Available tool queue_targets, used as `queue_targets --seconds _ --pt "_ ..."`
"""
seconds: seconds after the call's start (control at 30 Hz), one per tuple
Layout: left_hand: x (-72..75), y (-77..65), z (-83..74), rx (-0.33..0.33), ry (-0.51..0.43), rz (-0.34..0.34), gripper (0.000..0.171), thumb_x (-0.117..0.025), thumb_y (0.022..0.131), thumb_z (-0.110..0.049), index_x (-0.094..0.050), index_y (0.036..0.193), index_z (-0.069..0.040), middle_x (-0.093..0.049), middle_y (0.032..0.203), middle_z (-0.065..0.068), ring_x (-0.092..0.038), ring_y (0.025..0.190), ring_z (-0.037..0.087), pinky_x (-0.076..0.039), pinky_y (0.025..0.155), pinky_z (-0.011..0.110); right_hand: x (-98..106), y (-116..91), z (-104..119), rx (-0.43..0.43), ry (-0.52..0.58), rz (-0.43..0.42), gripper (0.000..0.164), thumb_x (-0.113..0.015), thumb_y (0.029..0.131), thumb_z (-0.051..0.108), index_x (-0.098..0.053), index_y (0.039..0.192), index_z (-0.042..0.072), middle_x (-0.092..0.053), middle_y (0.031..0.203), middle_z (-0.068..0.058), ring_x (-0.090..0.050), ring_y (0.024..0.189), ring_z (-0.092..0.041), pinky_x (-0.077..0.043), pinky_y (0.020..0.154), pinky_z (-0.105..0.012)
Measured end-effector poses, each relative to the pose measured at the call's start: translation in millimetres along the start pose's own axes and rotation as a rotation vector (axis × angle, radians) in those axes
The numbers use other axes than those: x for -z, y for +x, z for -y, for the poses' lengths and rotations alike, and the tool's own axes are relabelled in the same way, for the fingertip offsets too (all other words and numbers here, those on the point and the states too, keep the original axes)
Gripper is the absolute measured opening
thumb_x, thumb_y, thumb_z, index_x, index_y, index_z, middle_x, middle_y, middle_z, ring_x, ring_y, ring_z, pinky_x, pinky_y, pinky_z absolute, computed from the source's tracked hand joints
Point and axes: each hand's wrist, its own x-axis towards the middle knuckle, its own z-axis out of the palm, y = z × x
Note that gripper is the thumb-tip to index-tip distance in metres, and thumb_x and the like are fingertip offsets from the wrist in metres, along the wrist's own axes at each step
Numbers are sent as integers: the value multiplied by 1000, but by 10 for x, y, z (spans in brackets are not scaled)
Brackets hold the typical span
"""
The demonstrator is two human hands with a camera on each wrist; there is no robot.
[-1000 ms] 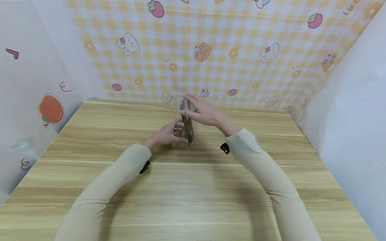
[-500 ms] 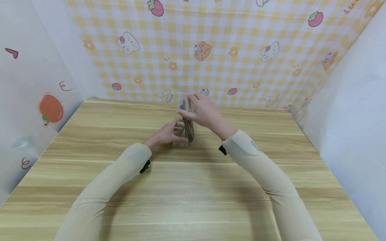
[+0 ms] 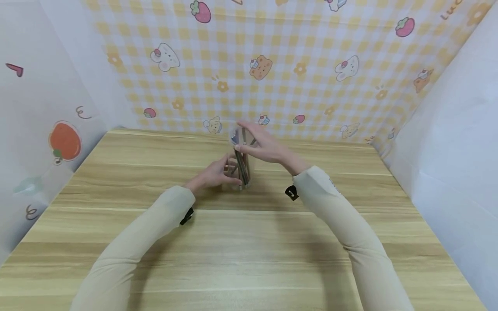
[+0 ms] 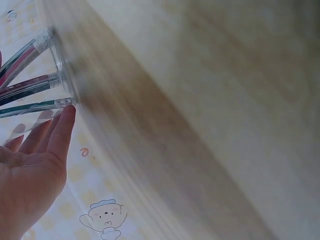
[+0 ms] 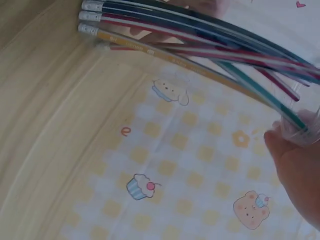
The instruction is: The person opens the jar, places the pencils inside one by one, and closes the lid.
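Note:
Near the back of the table a tall clear plastic pencil holder (image 3: 233, 131) stands upright. Several pencils (image 3: 243, 169) lean inside it, dark, red and yellow, with their eraser ends at the bottom. My left hand (image 3: 213, 173) holds the holder low down from the left, thumb on the near side and fingers reaching behind. At the top, my right hand (image 3: 266, 144) grips around the rim from the right, thumb in front and fingers on the far side. In the right wrist view the right thumb touches the clear rim (image 5: 298, 131). Whether a lid sits on top I cannot tell.
The holder stands on a wood-grain table (image 3: 241, 250), close to a yellow checked cloth backdrop (image 3: 288, 95). White sheets hang at the left (image 3: 31, 99) and right (image 3: 459, 129). Black wrist straps show below both sleeves.
My right hand has turned at the top of the holder, its wrist dipping toward me and then swinging back up. The left hand and the holder have stayed in place.

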Motion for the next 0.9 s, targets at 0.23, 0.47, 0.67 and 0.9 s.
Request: queue_targets --seconds 0.23,0.47,0.67,0.9 --pt "-16 36 76 0 11 -9 78 -73 74 -17 -24 135 -13 -41 128 20 -39 116 33 -31 96 45 -9 -15 -55 30 81 -62 70 -59 82 40 -29 137 8 -33 136 -9 -36 118 -22 -33 95 -33" --pt "-36 121 271 -4 48 -26 81 -75 71 -26 -25 134 -19 -43 128 15 -41 115 27 -33 96 41 -98 -44 -32 18 3 -202 70 -63 78 43 -38 131 6 -44 127 -8 -45 106 -18 -40 86 -28" --pt "-31 127 278 -11 48 -23 81 -74 72 -26 -23 135 -22 -43 128 13 -41 115 27 -34 95 41 -160 -63 7 8 -11 -286 67 -65 77 40 -41 129 5 -46 125 -9 -42 111 -17 -37 90 -27" --pt "-30 136 288 -22 38 -11 83 -74 71 -26 -23 136 -23 -43 128 14 -40 115 29 -33 95 43 -178 -73 -13 8 9 -300 70 -68 76 36 -39 130 4 -44 128 -11 -42 113 -18 -36 92 -27"
